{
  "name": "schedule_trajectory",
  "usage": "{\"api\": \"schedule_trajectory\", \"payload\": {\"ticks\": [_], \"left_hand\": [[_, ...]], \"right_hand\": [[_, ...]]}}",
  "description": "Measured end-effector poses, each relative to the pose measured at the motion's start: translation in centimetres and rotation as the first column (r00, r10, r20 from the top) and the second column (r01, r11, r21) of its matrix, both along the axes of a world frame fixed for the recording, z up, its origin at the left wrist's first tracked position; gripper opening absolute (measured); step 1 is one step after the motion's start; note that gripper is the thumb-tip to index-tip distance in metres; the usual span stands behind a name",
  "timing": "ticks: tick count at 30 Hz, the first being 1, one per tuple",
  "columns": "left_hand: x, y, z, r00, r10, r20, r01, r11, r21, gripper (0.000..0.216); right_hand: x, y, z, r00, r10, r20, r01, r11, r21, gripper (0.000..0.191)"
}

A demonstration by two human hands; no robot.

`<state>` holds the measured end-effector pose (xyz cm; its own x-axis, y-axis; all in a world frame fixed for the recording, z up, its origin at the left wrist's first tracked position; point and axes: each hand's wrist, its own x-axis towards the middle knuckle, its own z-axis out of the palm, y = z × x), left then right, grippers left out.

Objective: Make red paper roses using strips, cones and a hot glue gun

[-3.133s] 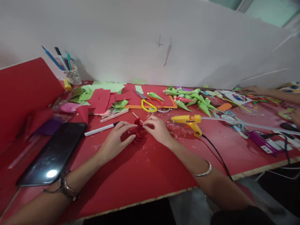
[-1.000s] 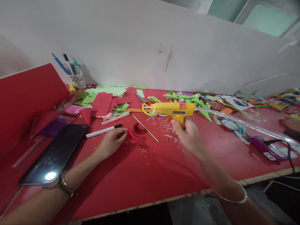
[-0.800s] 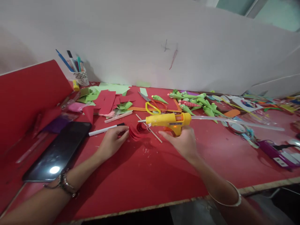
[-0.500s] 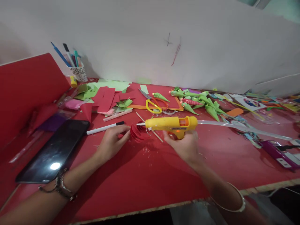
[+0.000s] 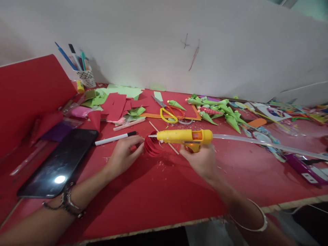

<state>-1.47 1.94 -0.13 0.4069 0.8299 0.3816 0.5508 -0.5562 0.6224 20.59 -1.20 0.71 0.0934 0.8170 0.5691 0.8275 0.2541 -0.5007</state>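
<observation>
My right hand (image 5: 200, 159) is wrapped round the grip of a yellow hot glue gun (image 5: 176, 136). A long clear glue stick (image 5: 246, 138) runs out of its back end. The gun's metal nozzle points left and meets the upper part of a red paper spiral (image 5: 151, 148). Between thumb and fingers, my left hand (image 5: 126, 150) pinches the left edge of this coiled paper just above the table. A thin wooden stick (image 5: 174, 149) lies behind the gun. Close to my left hand rests a white marker (image 5: 112, 139) with a black cap.
Left of my arm lies a black phone (image 5: 58, 164). Scissors (image 5: 167, 112), red paper pieces (image 5: 115, 106) and several green paper cones (image 5: 232, 119) lie along the back. A pen cup (image 5: 86, 78) stands back left; a purple power strip (image 5: 306, 169) sits at the right.
The glue gun has shifted slightly left, its nozzle now nearer the paper's left side. The red paper spiral has turned a little and shows more of its coils. My left hand still holds it.
</observation>
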Motion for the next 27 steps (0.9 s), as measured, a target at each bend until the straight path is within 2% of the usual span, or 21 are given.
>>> {"api": "schedule_trajectory", "payload": {"ticks": [11,27], "left_hand": [[0.18,0.02,0.1,1.0,-0.007,0.006,0.007,1.0,0.009,0.022],[-0.04,0.22,0.14,0.998,0.046,0.05,-0.046,0.999,0.002,0.024]], "right_hand": [[0.16,0.03,0.1,1.0,0.029,0.011,-0.029,0.999,-0.019,0.009],[0.48,0.08,-0.01,0.999,0.045,0.03,-0.043,0.997,-0.056,0.012]]}}
